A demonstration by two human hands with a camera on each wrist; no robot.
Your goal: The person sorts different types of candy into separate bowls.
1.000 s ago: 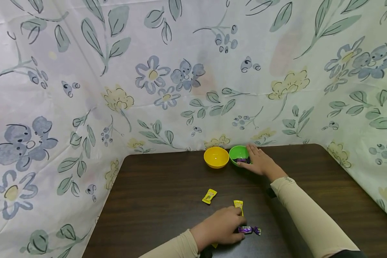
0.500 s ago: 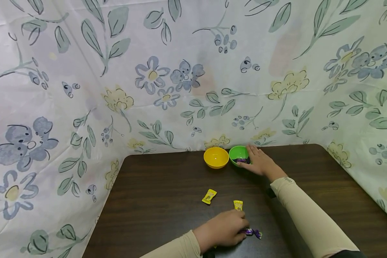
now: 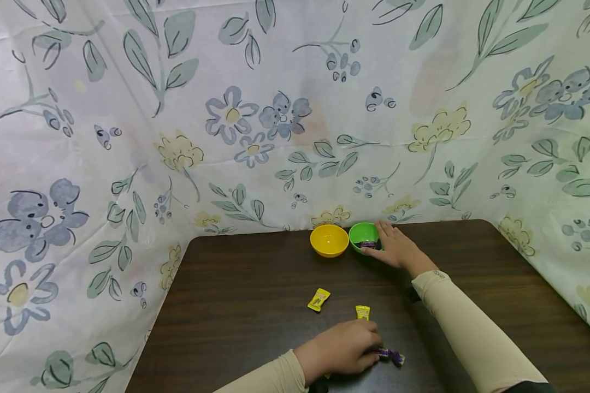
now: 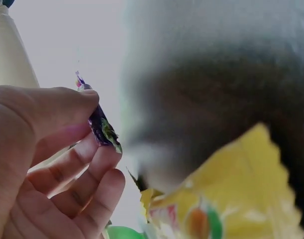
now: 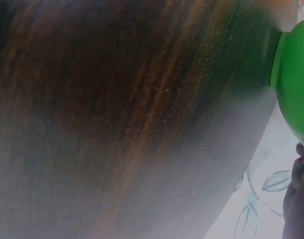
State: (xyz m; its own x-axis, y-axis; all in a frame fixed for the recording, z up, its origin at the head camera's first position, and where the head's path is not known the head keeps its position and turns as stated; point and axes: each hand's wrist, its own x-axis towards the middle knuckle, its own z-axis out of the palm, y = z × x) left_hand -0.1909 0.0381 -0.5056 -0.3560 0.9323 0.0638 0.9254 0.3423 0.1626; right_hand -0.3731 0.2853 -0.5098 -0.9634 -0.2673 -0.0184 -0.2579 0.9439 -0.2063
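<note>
My left hand (image 3: 341,346) pinches a purple-wrapped candy (image 3: 392,357) between thumb and fingers, low over the front of the table. The left wrist view shows the same purple candy (image 4: 99,119) held near the fingertips, one twisted end pointing up. At the back, my right hand (image 3: 398,245) rests against the right side of a green bowl (image 3: 359,230), fingers straight along it and thumb near its front rim. Purple-wrapped candies (image 3: 367,245) lie inside this bowl. A yellow-wrapped candy (image 3: 363,313) lies just beyond the left hand, which partly covers it.
Left of the green bowl stands a yellow bowl (image 3: 329,248), close beside it. Another yellow candy (image 3: 318,299) lies mid-table. Large in the left wrist view is a yellow wrapper (image 4: 231,194). A floral cloth (image 3: 255,185) hangs behind the dark wooden table (image 3: 236,289).
The left fingers have closed on the purple candy, which has shifted slightly right and turned. The right hand and both bowls have stayed in place.
</note>
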